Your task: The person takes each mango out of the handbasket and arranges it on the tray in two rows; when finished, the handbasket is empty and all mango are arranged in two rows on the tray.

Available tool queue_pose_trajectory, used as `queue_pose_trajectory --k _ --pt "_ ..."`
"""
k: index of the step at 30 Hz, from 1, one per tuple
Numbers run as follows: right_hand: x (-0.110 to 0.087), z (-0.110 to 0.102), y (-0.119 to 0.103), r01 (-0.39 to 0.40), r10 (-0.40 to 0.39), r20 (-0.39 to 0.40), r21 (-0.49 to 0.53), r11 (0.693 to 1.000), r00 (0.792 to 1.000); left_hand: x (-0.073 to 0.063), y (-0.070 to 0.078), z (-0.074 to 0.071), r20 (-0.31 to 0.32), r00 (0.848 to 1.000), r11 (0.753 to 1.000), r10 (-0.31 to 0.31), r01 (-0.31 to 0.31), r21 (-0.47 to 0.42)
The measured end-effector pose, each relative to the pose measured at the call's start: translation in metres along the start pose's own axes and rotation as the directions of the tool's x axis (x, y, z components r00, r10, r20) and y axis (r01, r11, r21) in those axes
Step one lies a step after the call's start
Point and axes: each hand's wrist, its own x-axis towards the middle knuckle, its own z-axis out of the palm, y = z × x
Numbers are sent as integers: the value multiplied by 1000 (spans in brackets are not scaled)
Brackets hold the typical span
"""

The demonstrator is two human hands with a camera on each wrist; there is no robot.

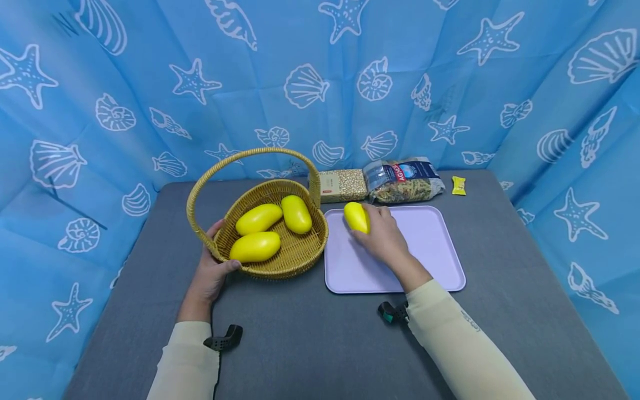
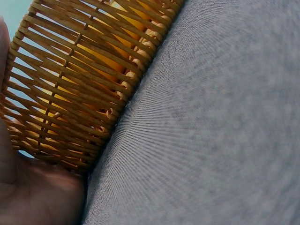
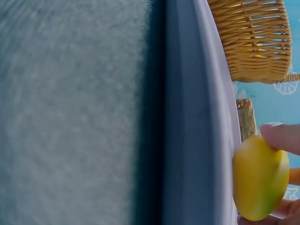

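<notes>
A wicker basket (image 1: 292,261) with an arched handle stands on the left of the table, and several yellow mangoes (image 1: 258,219) lie inside it. My left hand (image 1: 212,272) grips the basket's left side, thumb at the front rim and fingers round the far side. In the left wrist view the palm (image 2: 42,192) lies against the woven wall. Over the lilac tray (image 1: 420,266), my right hand (image 1: 382,233) holds another mango (image 1: 356,217) between thumb and fingers. That mango (image 3: 260,178) shows a greenish patch in the right wrist view; whether it touches the tray I cannot tell.
Behind the tray lie a pack of pale grains (image 1: 343,185) and a bag of pasta (image 1: 404,179). A small yellow wrapped packet (image 1: 458,185) is at the back right. A blue shell-print curtain (image 1: 300,128) hangs around the grey table (image 1: 300,339).
</notes>
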Motion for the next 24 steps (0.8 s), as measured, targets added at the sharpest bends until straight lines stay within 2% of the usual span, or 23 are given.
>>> queue_pose_trajectory --k 9,24 --pt "1 -9 2 18 -20 69 37 999 997 0 0 -1 7 1000 1000 6 -6 -3" --pt "6 -7 2 18 -19 28 60 998 999 0 0 -1 4 1000 1000 6 -6 8"
